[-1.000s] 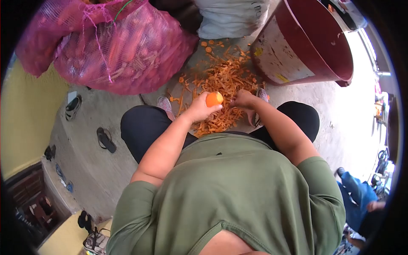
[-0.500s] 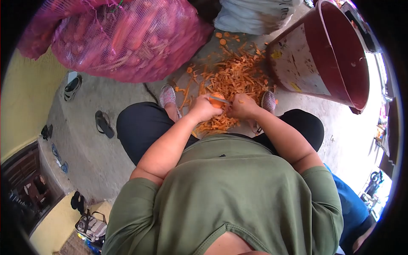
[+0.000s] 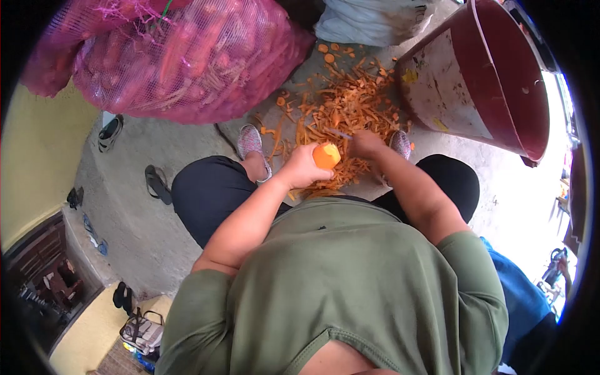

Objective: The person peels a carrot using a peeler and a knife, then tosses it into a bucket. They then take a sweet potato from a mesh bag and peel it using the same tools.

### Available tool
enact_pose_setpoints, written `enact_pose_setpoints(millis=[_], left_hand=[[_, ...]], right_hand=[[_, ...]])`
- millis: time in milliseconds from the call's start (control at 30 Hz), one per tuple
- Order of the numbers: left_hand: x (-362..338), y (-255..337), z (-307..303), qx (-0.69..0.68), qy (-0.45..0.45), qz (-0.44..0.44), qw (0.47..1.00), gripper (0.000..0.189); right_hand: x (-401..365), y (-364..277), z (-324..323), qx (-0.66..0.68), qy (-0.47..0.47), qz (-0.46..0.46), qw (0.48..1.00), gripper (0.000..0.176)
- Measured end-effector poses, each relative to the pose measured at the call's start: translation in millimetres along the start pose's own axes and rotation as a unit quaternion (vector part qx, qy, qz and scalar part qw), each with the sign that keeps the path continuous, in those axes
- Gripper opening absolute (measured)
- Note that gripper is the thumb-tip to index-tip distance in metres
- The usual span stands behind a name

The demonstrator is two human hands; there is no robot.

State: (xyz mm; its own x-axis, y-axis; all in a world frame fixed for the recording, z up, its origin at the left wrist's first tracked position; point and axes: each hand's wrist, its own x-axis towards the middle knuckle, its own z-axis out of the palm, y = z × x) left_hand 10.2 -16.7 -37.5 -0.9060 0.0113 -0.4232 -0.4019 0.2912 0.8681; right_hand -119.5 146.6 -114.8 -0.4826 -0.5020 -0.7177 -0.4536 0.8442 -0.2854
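Note:
My left hand (image 3: 299,169) is wrapped round a thick peeled carrot (image 3: 326,155), its bright orange end turned up towards me. To the right, my right hand (image 3: 367,145) is closed on a knife (image 3: 339,133); its thin blade points left, apart from the carrot. The knife's handle is hidden in my fingers. Under both hands, a heap of carrot peelings (image 3: 350,106) is spread over the concrete floor between my feet.
A pink mesh sack (image 3: 187,62) full of carrots lies at the upper left. A large red bucket (image 3: 459,81) stands tilted in view at the upper right. Behind the peelings is a white sack (image 3: 372,22). Sandals (image 3: 157,184) lie at the left.
The knife has moved off the carrot, up and to the right with my right hand. My left hand has turned the carrot so its end shows more fully.

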Motion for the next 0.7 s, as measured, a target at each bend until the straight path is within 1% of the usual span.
enact_pose_setpoints(millis=[33, 100, 133, 200, 267, 300, 333, 400, 433, 500, 533, 600, 633, 667, 700], left_hand=[[-1, -7, -4, -0.033, -0.005, -0.034, 0.999, 0.045], [4, -22, -9, -0.109, -0.014, -0.094, 0.990, 0.045], [3, -10, -12, -0.135, -0.017, -0.094, 0.986, 0.038], [6, -4, -12, -0.202, -0.012, -0.093, 0.975, 0.036], [9, -1, -10, -0.266, -0.015, -0.096, 0.959, 0.036], [8, 0, -9, -0.275, 0.002, -0.093, 0.957, 0.035], [6, 0, -9, -0.283, 0.020, -0.089, 0.955, 0.035], [6, 1, -13, -0.317, 0.042, -0.078, 0.944, 0.036], [6, 3, -14, -0.320, 0.044, -0.079, 0.943, 0.036], [6, 7, -18, -0.327, 0.048, -0.082, 0.940, 0.035], [6, 5, -18, -0.339, 0.038, -0.078, 0.937, 0.035], [6, -4, -17, -0.362, 0.018, -0.072, 0.929, 0.035], [5, -6, -16, -0.338, 0.027, -0.061, 0.939, 0.035], [4, -7, -15, -0.314, 0.036, -0.050, 0.948, 0.036], [3, -7, -15, -0.289, 0.046, -0.039, 0.956, 0.036]], right_hand=[[2, 15, -3, -0.022, -0.033, -0.033, 0.999, 0.038], [7, 15, 0, -0.006, -0.008, -0.042, 0.999, 0.038], [0, 8, -1, 0.051, -0.010, -0.042, 0.998, 0.038], [-7, -8, -6, 0.167, -0.004, -0.047, 0.985, 0.039], [-8, -15, -9, 0.246, -0.034, 0.014, 0.969, 0.035], [-11, -17, -10, 0.284, -0.050, 0.044, 0.956, 0.033], [-16, -21, -11, 0.373, -0.073, 0.057, 0.923, 0.033], [-27, -30, -14, 0.539, -0.111, 0.074, 0.832, 0.034], [-30, -33, -11, 0.571, -0.108, 0.059, 0.812, 0.036], [-31, -40, -2, 0.630, -0.103, 0.029, 0.769, 0.039], [-30, -44, 1, 0.637, -0.121, 0.034, 0.760, 0.036], [-38, -50, 1, 0.627, -0.124, 0.006, 0.769, 0.031], [-42, -53, -1, 0.622, -0.126, -0.007, 0.772, 0.029], [-39, -52, 3, 0.628, -0.146, 0.007, 0.765, 0.025], [-41, -54, 2, 0.643, -0.144, 0.029, 0.752, 0.025]])
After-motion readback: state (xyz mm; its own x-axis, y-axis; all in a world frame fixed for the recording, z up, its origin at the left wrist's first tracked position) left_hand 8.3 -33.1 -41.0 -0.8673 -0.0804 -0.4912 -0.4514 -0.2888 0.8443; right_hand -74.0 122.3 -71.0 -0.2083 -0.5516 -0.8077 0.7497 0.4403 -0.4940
